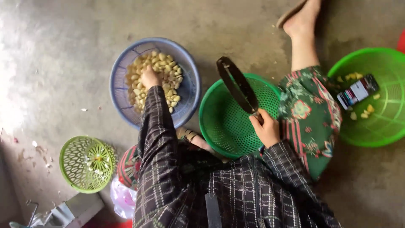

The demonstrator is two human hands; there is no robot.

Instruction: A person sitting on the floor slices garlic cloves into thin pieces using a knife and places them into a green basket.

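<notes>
Left hand (149,77) seemingly picks garlic cloves (166,69) in blue basket (120,95); right hand (265,126) grips knife (237,84).

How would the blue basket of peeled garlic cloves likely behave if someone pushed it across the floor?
The blue basket looks like thin slotted plastic, so probably light and slightly flexible. Its wide, low bowl shape should slide rather than tip. The loose garlic cloves would likely shift inside.

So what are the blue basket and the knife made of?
The blue basket looks like plastic: even colour, moulded slots in its wall. The knife in the right hand seems to be dark, dull metal, thin and flat; its handle is hidden in the grip. The left hand reaches into the basket's pale cloves.
</notes>
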